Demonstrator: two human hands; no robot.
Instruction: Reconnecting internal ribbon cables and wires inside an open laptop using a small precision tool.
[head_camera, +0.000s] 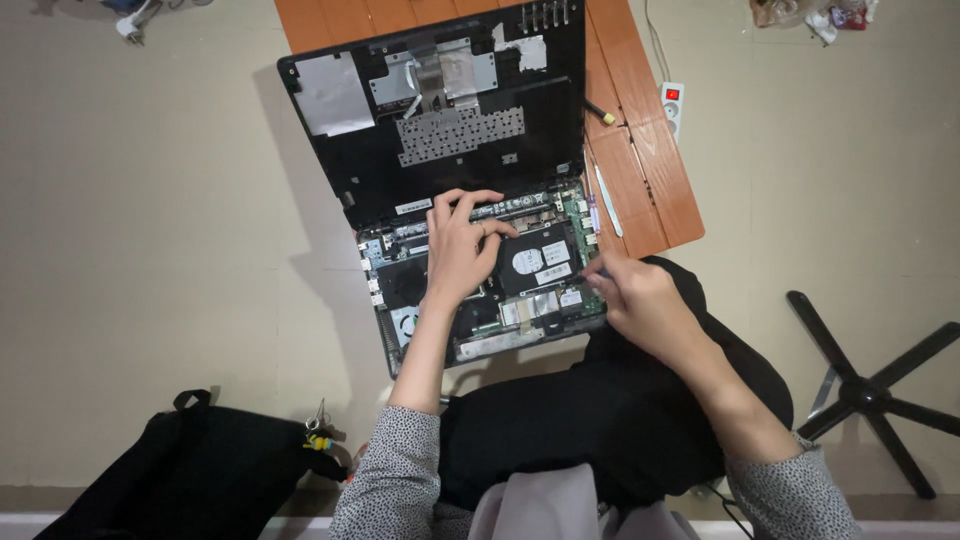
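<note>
Pressing spread left hand (455, 255) on the opened laptop (480, 270) at frame centre. Right hand (640, 300) pinches a thin dark tool (590, 274); a slip could scratch the exposed green board (575, 215).

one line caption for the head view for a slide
Left hand rests on an opened laptop while the right hand works at its edge.

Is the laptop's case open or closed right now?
Open: the laptop has its black cover swung back, leaving circuit boards and drive bare.

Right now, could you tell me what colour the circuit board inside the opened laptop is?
Green: the circuit board shows beside the left hand, best in the head view.
</note>
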